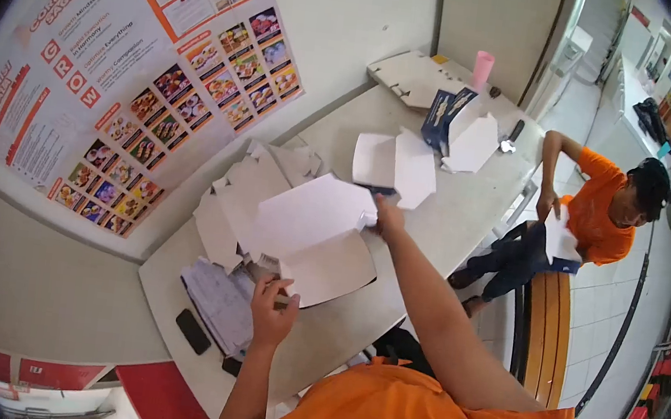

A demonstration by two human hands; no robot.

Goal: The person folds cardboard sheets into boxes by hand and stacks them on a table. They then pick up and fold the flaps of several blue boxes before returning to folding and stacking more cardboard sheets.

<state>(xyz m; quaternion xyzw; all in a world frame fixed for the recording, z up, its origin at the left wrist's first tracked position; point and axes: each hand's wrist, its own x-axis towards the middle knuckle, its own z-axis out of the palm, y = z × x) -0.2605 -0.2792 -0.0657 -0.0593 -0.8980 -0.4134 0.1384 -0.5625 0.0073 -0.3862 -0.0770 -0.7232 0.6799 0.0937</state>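
A white cardboard box (329, 268), part folded with its lid panel raised, lies on the table in front of me. My right hand (388, 216) grips its far right corner, fingers closed around the end flap. At the near left corner, my left hand (274, 312) has its fingers bent around the box's edge and a small flap; the exact contact is partly hidden. Behind the box lies a pile of flat white cardboard blanks (240, 190). Another open white box (397, 167) stands farther along the table.
Dark blue and white boxes (449, 117) stand at the far end, near a pink cup (482, 69) and a black-handled tool (516, 131). Papers (218, 305) and a phone (193, 331) lie at left. A co-worker (604, 211) sits at right on a wooden bench (545, 341), holding a box.
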